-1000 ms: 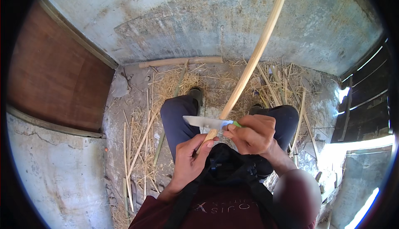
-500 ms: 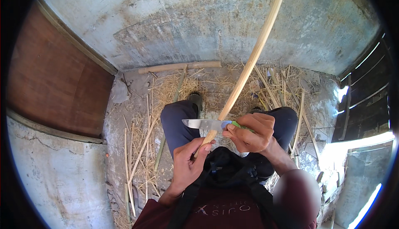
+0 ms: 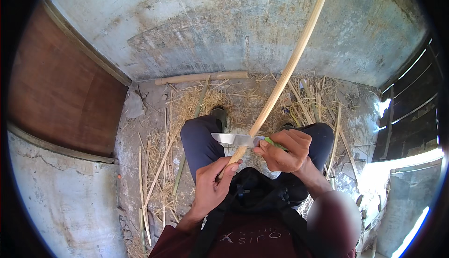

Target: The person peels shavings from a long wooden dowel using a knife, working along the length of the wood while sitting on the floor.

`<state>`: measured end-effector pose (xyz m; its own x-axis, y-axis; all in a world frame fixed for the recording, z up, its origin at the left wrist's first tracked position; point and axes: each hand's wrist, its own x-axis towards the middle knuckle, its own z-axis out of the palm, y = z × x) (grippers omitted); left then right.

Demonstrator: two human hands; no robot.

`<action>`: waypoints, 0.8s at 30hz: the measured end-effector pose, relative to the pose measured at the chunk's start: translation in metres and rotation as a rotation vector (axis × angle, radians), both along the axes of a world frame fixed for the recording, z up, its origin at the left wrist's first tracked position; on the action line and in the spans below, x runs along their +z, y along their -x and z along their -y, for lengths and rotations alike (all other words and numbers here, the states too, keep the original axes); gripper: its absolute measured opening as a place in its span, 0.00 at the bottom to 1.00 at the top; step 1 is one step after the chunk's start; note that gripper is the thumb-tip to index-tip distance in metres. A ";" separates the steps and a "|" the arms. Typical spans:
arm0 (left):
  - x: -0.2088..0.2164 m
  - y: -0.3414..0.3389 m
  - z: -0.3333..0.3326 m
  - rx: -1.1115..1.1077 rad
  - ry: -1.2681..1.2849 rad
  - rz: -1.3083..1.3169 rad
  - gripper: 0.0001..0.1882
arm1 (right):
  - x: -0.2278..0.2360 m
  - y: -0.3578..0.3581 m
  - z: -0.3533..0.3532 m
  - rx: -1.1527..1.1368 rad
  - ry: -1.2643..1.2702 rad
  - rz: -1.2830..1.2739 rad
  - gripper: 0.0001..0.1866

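Observation:
A long, pale bamboo or wooden stick (image 3: 285, 76) slants away from me, its far end up against the view of the wall. My left hand (image 3: 216, 179) is closed round the stick's near end, thumb on top. In my right hand (image 3: 286, 151) is a knife (image 3: 234, 139) with a green handle, the fingers wrapped round it. Its blade points left and lies across the stick just beyond my left hand. The handle is mostly hidden by the fingers.
Straw-like shavings (image 3: 248, 100) litter the floor between and around my legs. Thin strips (image 3: 146, 188) lie at the left, more sticks (image 3: 337, 138) at the right. A thicker pole (image 3: 201, 77) rests along the foot of the wall (image 3: 224, 33). A black bag (image 3: 255, 190) sits at my lap.
The stick's far end has dropped a little toward me. The knife has shifted slightly right, with its tip now further right. Both hands keep their hold.

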<state>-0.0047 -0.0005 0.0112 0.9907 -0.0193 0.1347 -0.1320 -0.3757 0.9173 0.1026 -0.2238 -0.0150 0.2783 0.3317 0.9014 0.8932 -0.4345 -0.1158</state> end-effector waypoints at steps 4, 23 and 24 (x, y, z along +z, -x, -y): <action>-0.004 0.001 -0.003 0.004 0.017 -0.043 0.09 | -0.002 -0.001 0.000 -0.008 0.003 -0.002 0.17; -0.022 0.009 -0.016 0.044 0.019 -0.030 0.08 | -0.003 -0.016 0.008 -0.077 0.014 0.028 0.14; -0.022 0.009 -0.017 0.045 0.016 -0.024 0.08 | -0.002 -0.017 0.008 -0.080 0.013 0.035 0.13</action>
